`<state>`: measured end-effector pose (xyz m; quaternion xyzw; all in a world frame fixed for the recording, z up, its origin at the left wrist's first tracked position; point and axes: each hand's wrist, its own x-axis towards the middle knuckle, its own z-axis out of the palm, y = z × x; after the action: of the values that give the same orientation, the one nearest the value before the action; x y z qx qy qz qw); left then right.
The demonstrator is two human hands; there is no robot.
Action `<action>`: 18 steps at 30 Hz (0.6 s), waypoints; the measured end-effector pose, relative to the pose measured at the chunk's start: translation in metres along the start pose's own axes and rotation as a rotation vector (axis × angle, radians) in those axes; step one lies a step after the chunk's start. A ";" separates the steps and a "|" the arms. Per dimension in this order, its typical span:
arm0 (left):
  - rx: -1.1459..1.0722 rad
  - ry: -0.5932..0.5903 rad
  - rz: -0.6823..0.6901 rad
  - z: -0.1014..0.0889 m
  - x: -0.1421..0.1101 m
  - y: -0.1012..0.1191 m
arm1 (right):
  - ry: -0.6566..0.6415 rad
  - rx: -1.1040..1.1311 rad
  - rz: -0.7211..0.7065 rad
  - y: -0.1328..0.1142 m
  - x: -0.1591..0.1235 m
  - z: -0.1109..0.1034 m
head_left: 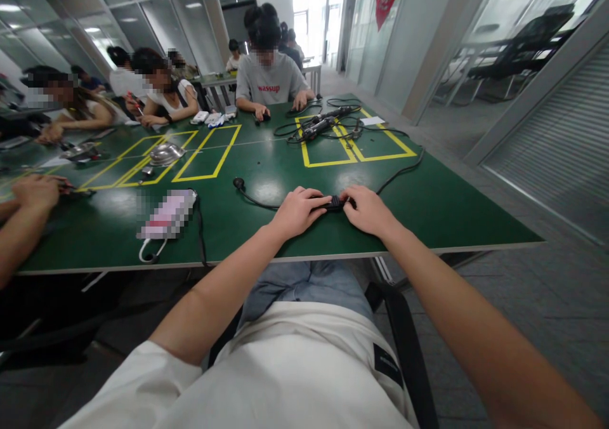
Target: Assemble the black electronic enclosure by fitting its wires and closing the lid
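A small black power adapter (pixel 335 203) lies near the front edge of the green table, between my two hands. My left hand (pixel 301 212) grips its left end, fingers stretched along the top and thumb at the near side. At its right end my right hand (pixel 365 208) is closed, fingers bent around the end where the cord leaves; exactly what the fingertips pinch is partly hidden. A black cord runs out left from under my left hand to a plug (pixel 238 184) on the table. To the right, another black cord (pixel 402 170) leads back toward the tangled cables.
Tangled black cables and rods (pixel 323 124) lie over yellow tape rectangles at the back. A phone (pixel 169 214) with a cable lies left, a shiny metal bowl-like part (pixel 165 154) beyond it. Co-workers sit opposite and left; a neighbour's hand (pixel 38 194) is at the left. The table's right corner (pixel 537 240) juts out.
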<state>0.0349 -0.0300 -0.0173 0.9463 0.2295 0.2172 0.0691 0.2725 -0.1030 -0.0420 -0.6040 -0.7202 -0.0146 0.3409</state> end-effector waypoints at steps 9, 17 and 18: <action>-0.102 0.069 -0.138 -0.001 0.002 0.003 | -0.012 -0.022 -0.007 -0.001 0.000 -0.002; -0.061 0.190 -0.393 0.003 0.003 -0.012 | -0.002 0.008 -0.012 -0.005 -0.002 -0.005; -0.060 0.190 -0.389 0.003 0.003 -0.011 | -0.003 0.013 -0.016 -0.006 -0.002 -0.006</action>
<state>0.0340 -0.0186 -0.0214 0.8570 0.4064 0.2949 0.1159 0.2703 -0.1091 -0.0363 -0.5960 -0.7257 -0.0117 0.3436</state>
